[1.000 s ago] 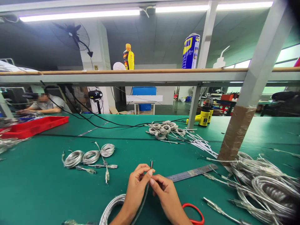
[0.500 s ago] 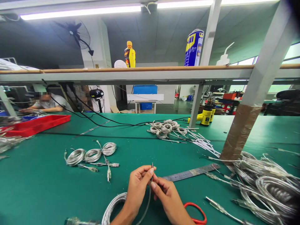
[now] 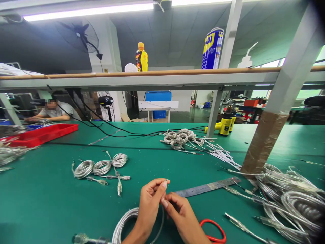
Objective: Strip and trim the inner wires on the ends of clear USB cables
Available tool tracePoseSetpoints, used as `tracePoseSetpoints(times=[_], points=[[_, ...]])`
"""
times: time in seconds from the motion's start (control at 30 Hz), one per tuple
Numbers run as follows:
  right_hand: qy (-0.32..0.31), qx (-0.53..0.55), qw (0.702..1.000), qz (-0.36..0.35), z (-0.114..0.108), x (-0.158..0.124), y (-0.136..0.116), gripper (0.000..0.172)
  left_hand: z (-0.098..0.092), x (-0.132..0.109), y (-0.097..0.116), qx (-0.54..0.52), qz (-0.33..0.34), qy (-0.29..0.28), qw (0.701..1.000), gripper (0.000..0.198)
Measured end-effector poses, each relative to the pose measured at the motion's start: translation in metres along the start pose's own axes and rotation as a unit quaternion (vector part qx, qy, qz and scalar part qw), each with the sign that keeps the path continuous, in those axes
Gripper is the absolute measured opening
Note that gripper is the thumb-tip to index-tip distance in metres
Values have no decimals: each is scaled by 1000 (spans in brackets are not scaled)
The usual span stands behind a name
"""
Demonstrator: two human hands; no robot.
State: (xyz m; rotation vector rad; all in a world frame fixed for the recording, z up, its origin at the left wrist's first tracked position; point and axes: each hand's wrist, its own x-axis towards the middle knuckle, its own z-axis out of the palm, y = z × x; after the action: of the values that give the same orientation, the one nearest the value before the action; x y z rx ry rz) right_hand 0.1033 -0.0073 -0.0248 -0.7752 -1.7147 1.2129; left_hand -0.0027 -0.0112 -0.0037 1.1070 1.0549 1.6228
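Both hands meet over the green bench, pinching the end of a clear-jacketed cable (image 3: pixel 161 222). My left hand (image 3: pixel 151 200) is closed, thumb against forefinger, with the cable's tip mostly hidden between them. Just below and to the right, my right hand (image 3: pixel 181 211) is closed on the same cable, thumb and forefinger pressed together. The cable hangs down from the fingers towards its coil (image 3: pixel 122 222) by my left wrist. A clear-cased connector (image 3: pixel 80 238) lies left of that coil. Close to my right hand are a steel ruler (image 3: pixel 208 187) and red-handled scissors (image 3: pixel 215 226).
Small coiled USB cables (image 3: pixel 101 167) lie to the left. More coils (image 3: pixel 181 138) and white strips (image 3: pixel 223 155) sit farther back. A large cable pile (image 3: pixel 291 200) surrounds the shelf post (image 3: pixel 265 142) at right. A red tray (image 3: pixel 48 134) and a seated person (image 3: pixel 59 110) are far left.
The dark cable tip that stuck up above my left fingers is now mostly covered by them. Both hands stay almost in place; the whole view has shifted slightly.
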Motion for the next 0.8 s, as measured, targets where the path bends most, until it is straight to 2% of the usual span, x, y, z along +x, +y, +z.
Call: tracePoseSetpoints(times=[0.3, 0.43, 0.5, 0.57, 0.63, 0.73, 0.8], points=[[-10, -17, 1000, 3, -2, -1, -8, 30, -1, 2, 0, 17, -9, -3, 1000, 20], [-32, -54, 998, 15, -20, 7, -16, 27, -2, 6, 1, 15, -20, -3, 1000, 22], [-46, -114, 992, 35, -35, 9, -19, 25, -2, 8, 2, 18, -24, -7, 1000, 24], [-79, -217, 970, 72, -51, 6, -24, 18, -3, 8, 2, 21, -26, -12, 999, 25], [-106, -343, 926, 121, -65, -3, -31, 7, -3, 7, 3, 25, -26, -16, 999, 25], [-102, -485, 852, 169, -77, -22, -37, 18, -3, 7, 2, 31, -22, -18, 999, 25], [-89, -527, 832, 150, -80, -35, -35, 24, -3, 6, 2, 35, -17, -19, 999, 25]])
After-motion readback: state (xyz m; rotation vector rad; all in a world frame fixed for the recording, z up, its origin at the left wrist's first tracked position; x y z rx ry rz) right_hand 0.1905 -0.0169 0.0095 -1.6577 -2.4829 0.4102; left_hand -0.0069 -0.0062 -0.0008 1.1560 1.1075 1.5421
